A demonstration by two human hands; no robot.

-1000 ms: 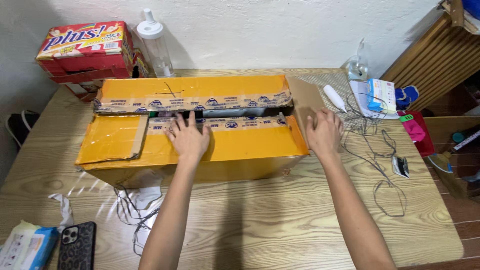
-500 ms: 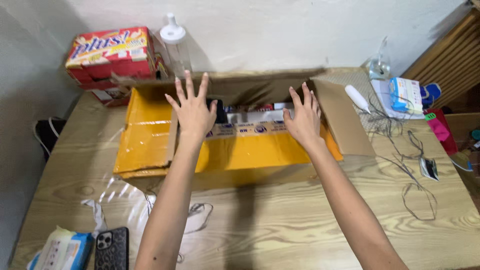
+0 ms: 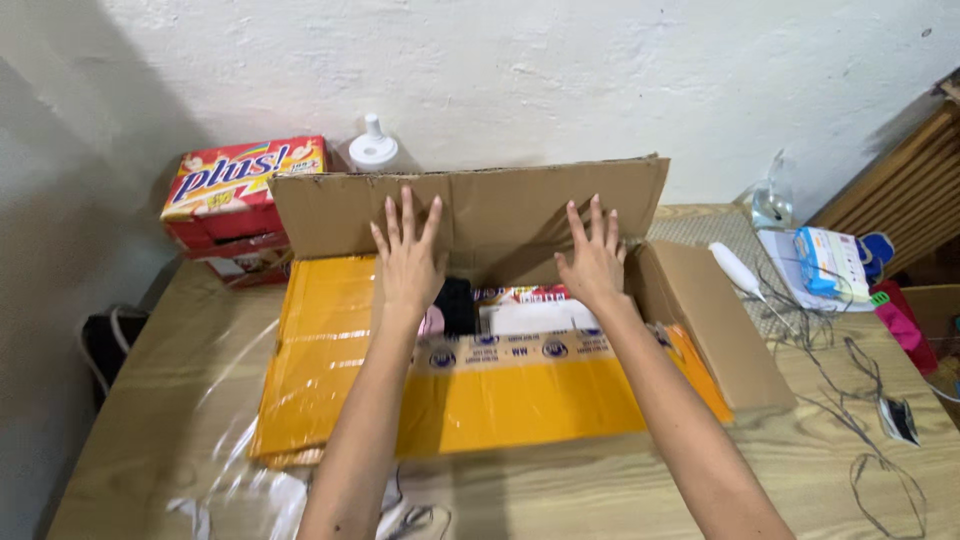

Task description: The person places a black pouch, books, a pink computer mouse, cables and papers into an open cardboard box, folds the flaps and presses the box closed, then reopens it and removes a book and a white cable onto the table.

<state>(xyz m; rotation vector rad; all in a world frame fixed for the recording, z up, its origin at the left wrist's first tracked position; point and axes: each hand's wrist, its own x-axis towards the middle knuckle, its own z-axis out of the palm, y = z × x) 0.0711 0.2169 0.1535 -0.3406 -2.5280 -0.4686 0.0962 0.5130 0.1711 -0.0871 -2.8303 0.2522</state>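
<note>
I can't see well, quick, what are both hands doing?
Left hand: open, flat on the raised cardboard flap.
Right hand: open, flat on the same flap.

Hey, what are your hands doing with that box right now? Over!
Left hand and right hand flat on raised back flap. Yellow box open. Nothing blocking.
</note>
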